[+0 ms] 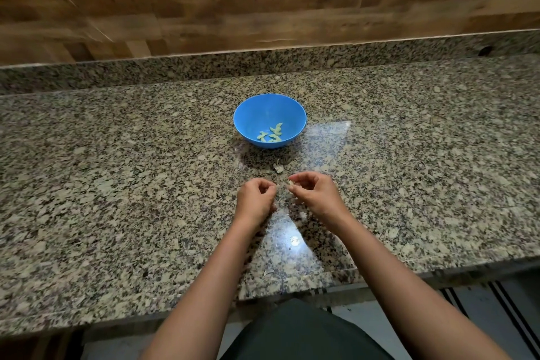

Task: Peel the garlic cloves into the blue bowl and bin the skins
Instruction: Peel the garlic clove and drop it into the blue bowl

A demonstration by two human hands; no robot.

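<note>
We are pinching a garlic clove (291, 183) between the thumb and fingertips of the right hand (315, 194), with the fingers curling narrowly around it. The left hand (255, 199) is sitting just beside the clove, its fingers curling in toward the thumb. We cannot tell whether they are gripping a strip of skin or nothing.

Both hands are hanging over the counter (117, 184) on the near side of the blue bowl (254, 108), apart from it. Between the blue bowl and the hands, a pale scrap (279, 168) is lying on the counter; we cannot tell whether it is skin or clove. Inside the blue bowl, several peeled cloves (271, 133) are resting on the bottom. Beyond the blue bowl, a wood-patterned wall (263, 14) is rising from the counter's far edge.
</note>
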